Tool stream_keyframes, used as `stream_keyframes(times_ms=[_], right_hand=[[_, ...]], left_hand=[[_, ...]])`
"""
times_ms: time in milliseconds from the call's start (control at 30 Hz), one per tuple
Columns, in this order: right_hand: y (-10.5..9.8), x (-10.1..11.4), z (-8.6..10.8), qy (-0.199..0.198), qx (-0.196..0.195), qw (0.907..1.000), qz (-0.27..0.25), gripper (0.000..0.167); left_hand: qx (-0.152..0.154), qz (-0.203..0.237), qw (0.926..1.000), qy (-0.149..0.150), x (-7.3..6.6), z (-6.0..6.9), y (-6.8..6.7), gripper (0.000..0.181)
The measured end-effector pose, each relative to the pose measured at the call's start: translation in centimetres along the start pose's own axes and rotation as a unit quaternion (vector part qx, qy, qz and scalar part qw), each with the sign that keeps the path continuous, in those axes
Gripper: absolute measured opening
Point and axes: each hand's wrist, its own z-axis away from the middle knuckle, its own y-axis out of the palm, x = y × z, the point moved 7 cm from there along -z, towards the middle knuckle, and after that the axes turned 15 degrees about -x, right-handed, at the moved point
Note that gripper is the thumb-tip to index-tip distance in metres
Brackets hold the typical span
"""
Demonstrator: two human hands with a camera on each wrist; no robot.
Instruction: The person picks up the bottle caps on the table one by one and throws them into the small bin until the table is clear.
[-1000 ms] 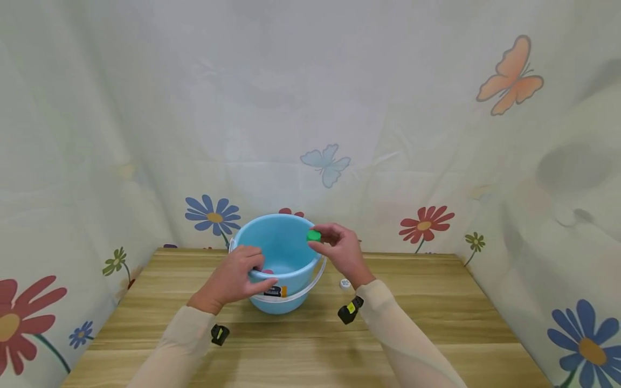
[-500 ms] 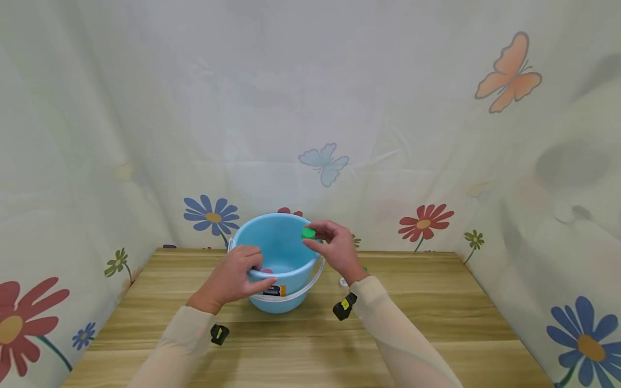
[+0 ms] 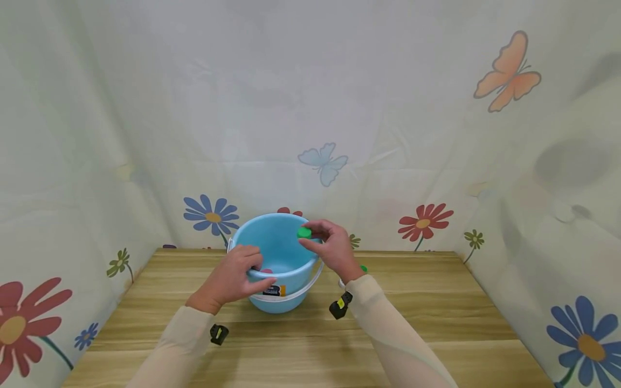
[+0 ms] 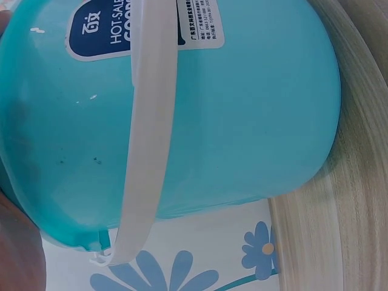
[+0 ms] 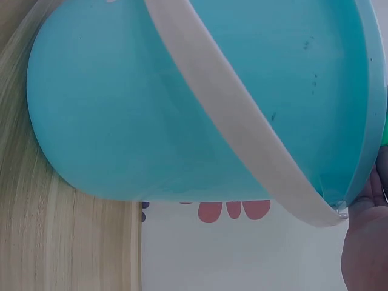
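A light-blue bucket (image 3: 281, 296) stands on the table in the head view, its white handle (image 3: 310, 283) hanging down the front. My left hand (image 3: 235, 275) grips the bucket's near left rim, fingers over the inside and thumb along the outside. Over the right part of the opening, my right hand (image 3: 335, 249) pinches a small green cap (image 3: 304, 233) between thumb and fingers. Something pink (image 3: 267, 271) shows inside the bucket, mostly hidden by the rim. The right wrist view catches only part of my right hand (image 5: 367, 242) beside the rim.
Beyond my right wrist, a small green thing (image 3: 364, 268) and a partly hidden white round thing (image 3: 341, 283) lie on the wooden table (image 3: 417, 312). A flower-printed curtain (image 3: 388, 134) closes off the back and both sides.
My right hand has moved slightly left with the green cap, further over the bucket opening. The green thing on the table has come into sight behind the wrist. My left hand stays put.
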Motion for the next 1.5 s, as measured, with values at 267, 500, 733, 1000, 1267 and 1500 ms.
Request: stream_keyframes(times_ms=[267, 500, 733, 1000, 1267, 1500], right_hand=[[0.1, 1.7, 0.4, 0.010, 0.001, 0.9999, 0.009, 0.040], [-0.3, 4.1, 1.0, 0.003, -0.004, 1.0000, 0.005, 0.038], [-0.1, 3.1, 0.7, 0.012, -0.003, 0.9999, 0.008, 0.039], [0.2, 0.0, -0.2, 0.016, -0.001, 0.9998, -0.008, 0.042], [0.3, -0.2, -0.3, 0.009, -0.004, 0.9999, -0.012, 0.040], [0.5, -0.3, -0.3, 0.001, 0.000, 1.0000, -0.009, 0.041]], left_hand=[[0.003, -0.008, 1.0000, -0.002, 0.0, 0.0, -0.1, 0.046], [0.000, -0.006, 1.0000, 0.000, -0.2, -0.2, -0.1, 0.046], [-0.005, -0.008, 1.0000, 0.001, -0.2, -0.2, -0.2, 0.045], [-0.005, -0.007, 1.0000, 0.003, -0.1, -0.2, -0.2, 0.046], [-0.001, -0.009, 1.0000, -0.003, -0.2, -0.1, -0.2, 0.045], [0.004, -0.014, 0.9999, -0.007, 0.0, 0.0, -0.1, 0.046]])
